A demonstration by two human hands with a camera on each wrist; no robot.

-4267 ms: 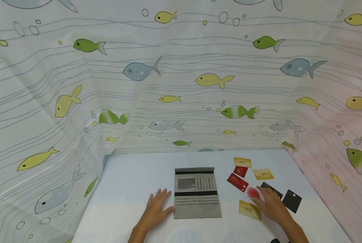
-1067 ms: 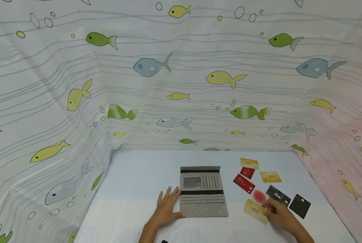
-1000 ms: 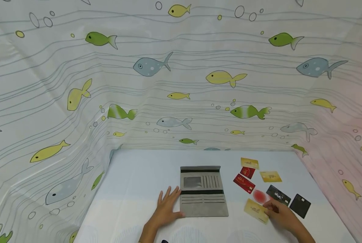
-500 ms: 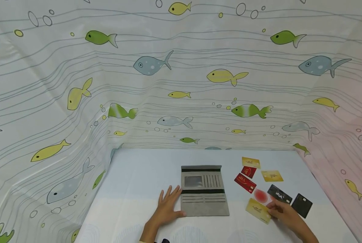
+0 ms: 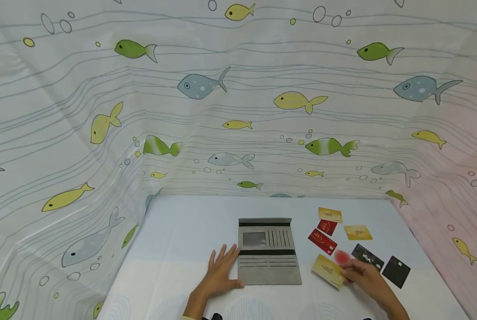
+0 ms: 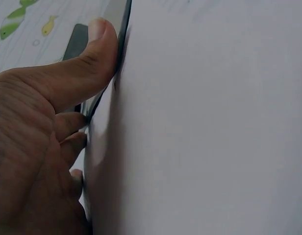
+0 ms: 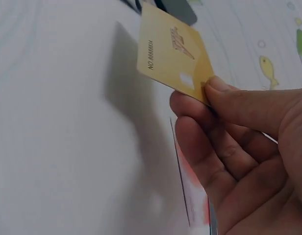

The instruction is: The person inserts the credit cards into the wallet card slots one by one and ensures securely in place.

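A grey wallet lies unfolded on the table, with card slots and a clear window on its inner side. My left hand rests at its left edge, fingers spread and thumb on the lower corner. In the left wrist view the thumb lies over the wallet's edge. My right hand pinches a gold card by one corner between thumb and forefinger. The right wrist view shows this gold card lifted off the table, its shadow beneath. A card with a red round patch lies by the right fingertips.
Two red cards lie right of the wallet, with gold cards beyond them. A black VIP card and another black card lie farther right. A fish-patterned curtain encloses the back and sides.
My right hand has taken hold of the near gold card, raised it and shifted it left toward the wallet. The left hand stays at the wallet's edge.
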